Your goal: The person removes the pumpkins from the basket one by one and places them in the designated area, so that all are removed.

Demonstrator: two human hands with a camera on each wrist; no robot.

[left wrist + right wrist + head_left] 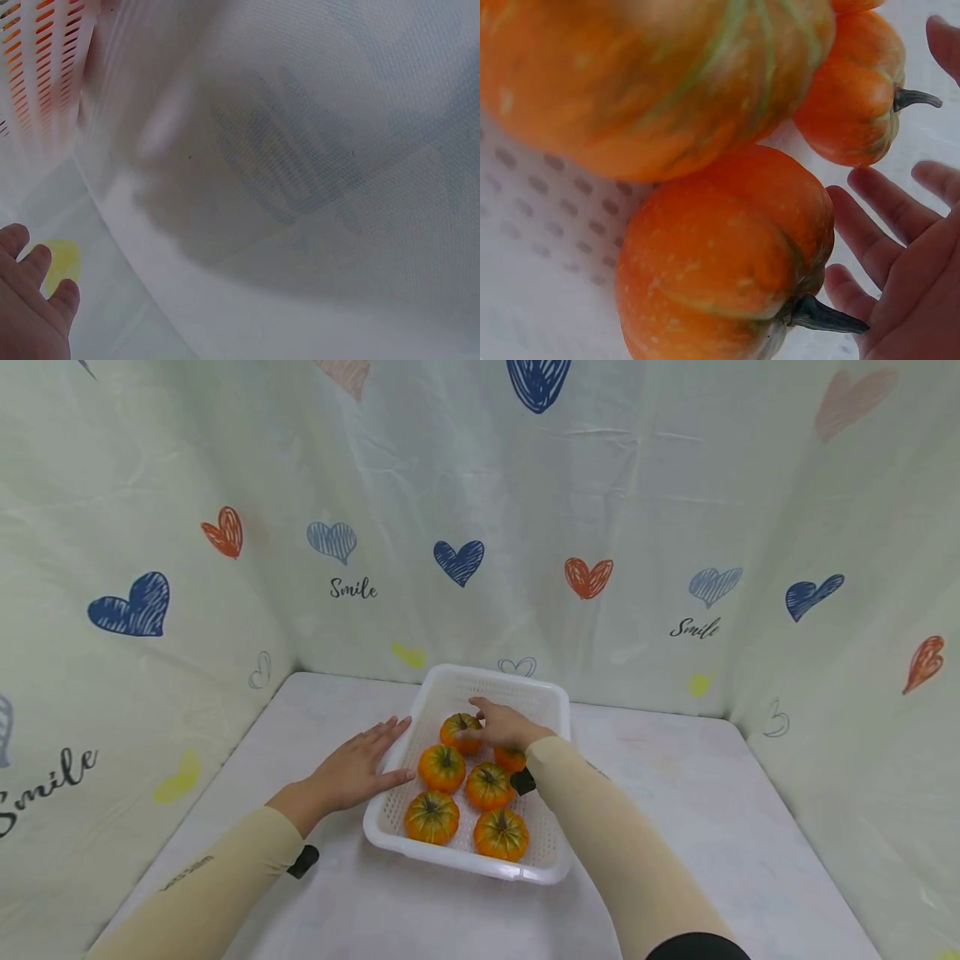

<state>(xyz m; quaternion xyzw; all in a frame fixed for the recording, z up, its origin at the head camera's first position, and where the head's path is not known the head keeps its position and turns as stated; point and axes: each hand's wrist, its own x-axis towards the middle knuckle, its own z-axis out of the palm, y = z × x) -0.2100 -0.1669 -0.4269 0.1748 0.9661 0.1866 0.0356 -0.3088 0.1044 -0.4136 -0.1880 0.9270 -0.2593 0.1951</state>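
Several small orange pumpkins (442, 768) with green streaks sit in a white perforated plastic basket (468, 860). My left hand (360, 768) is at the basket's left rim, fingers straight and thumb stretched toward the inside. In the left wrist view some fingertips of that hand (34, 300) show below the basket wall (45, 142). My right hand (506, 725) reaches over the far part of the basket, beside the farthest pumpkin (457, 731). In the right wrist view its fingers (889, 210) are spread and extended close to a stemmed pumpkin (727, 247), with nothing gripped.
The basket stands on a white table (652, 802), near its back edge. A pale curtain (510, 485) printed with hearts and "Smile" surrounds the table at the back and both sides.
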